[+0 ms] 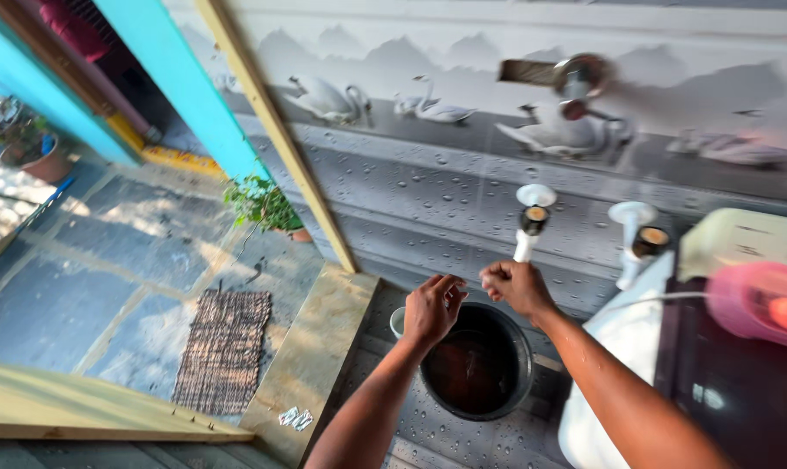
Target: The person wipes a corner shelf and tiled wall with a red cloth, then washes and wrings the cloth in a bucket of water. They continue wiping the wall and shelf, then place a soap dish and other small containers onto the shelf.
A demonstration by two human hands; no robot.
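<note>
Both hands hover over a dark round pot (477, 365) holding brownish water on the tiled floor: the left hand (432, 306) has its grip loosely curled, fingertips pinched together, with nothing visible in it, while the right hand (515, 285) is closed into a fist just below a white tap (530, 224), and whether it holds anything I cannot tell. A second white tap (632, 234) and a white basin (619, 347) crowd the right side, the swan-patterned tiled wall (428, 191) closes the far edge, and open floor lies left past a stone ledge (315, 347), toward a woven mat (224, 347) and a potted plant (263, 204).
</note>
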